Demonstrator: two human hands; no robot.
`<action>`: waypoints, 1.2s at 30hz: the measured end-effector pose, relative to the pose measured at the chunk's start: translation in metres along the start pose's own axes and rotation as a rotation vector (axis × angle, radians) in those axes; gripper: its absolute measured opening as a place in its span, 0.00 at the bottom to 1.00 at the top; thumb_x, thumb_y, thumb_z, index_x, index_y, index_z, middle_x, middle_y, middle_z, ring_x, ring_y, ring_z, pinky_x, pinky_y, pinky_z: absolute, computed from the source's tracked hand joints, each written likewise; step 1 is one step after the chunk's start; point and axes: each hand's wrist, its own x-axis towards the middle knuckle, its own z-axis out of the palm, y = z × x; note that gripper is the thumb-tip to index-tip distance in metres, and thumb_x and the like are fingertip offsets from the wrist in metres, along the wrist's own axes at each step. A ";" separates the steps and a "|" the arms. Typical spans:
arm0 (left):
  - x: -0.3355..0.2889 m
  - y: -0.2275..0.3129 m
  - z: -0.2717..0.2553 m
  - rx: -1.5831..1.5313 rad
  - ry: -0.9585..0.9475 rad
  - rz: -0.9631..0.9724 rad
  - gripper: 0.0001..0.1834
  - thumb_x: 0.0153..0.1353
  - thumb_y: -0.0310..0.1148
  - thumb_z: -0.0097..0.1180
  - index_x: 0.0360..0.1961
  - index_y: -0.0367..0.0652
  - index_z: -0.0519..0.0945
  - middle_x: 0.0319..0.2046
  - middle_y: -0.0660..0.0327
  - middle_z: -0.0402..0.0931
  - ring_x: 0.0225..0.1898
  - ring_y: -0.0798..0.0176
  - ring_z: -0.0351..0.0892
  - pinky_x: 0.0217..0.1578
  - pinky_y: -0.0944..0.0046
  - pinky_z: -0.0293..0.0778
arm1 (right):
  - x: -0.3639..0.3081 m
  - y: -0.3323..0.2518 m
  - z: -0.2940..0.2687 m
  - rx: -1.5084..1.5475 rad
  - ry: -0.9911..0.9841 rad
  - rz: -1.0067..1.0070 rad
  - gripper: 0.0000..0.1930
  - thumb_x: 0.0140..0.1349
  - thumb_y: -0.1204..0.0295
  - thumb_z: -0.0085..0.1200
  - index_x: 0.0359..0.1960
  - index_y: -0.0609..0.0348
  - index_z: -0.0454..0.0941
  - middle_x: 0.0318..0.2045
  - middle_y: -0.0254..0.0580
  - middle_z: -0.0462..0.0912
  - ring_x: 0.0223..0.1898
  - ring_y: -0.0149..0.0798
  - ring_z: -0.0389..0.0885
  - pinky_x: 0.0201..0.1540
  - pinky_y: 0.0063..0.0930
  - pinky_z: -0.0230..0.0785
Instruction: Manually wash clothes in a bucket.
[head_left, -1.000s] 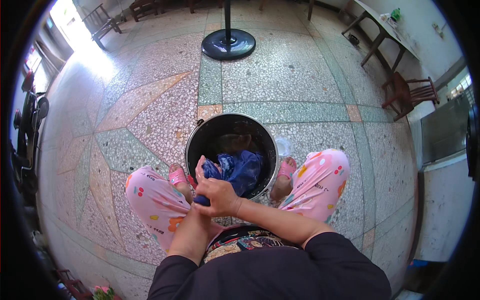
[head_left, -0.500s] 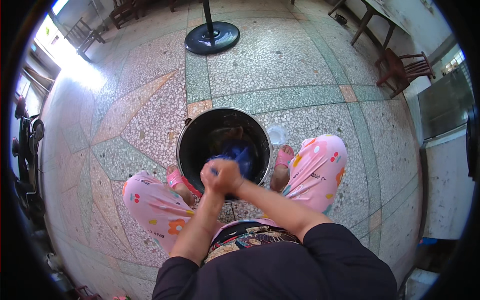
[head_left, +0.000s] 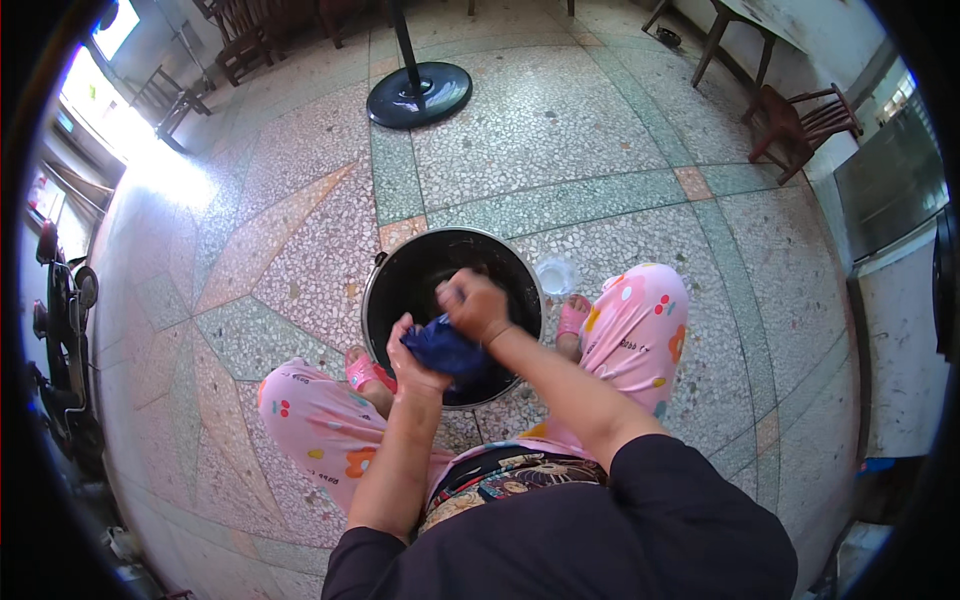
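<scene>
A wet-looking dark blue cloth (head_left: pixel 443 346) lies bunched in my left hand (head_left: pixel 415 366), whose fingers curl up around its left side. Just above and to the right of it is my right hand (head_left: pixel 476 306), curled closed and a little blurred by motion. Whether it grips anything is hidden. Both hands are over a round black bucket (head_left: pixel 400 262) with a metal rim, standing on the floor between my feet. Its inside is dark, and my hands and the cloth cover much of it.
Right of the bucket a clear plastic bowl (head_left: pixel 557 275) sits on the terrazzo floor, close to my pink sandal (head_left: pixel 572 317). A black round stand base (head_left: pixel 420 95) with a pole is farther ahead. Wooden chairs (head_left: pixel 798 130) and a table (head_left: pixel 745 25) line the far sides.
My hands were clasped together over the blue cloth. They have come apart: the right has moved up and away, while the left now holds the bunched cloth.
</scene>
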 end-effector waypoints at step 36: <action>-0.028 0.163 0.096 -0.088 -0.048 0.514 0.16 0.55 0.45 0.46 0.22 0.44 0.72 0.25 0.56 0.75 0.28 0.54 0.76 0.34 0.53 0.74 | 0.055 -0.031 -0.070 -0.543 -0.955 -0.062 0.30 0.38 0.65 0.55 0.49 0.52 0.68 0.40 0.56 0.76 0.42 0.53 0.75 0.45 0.37 0.67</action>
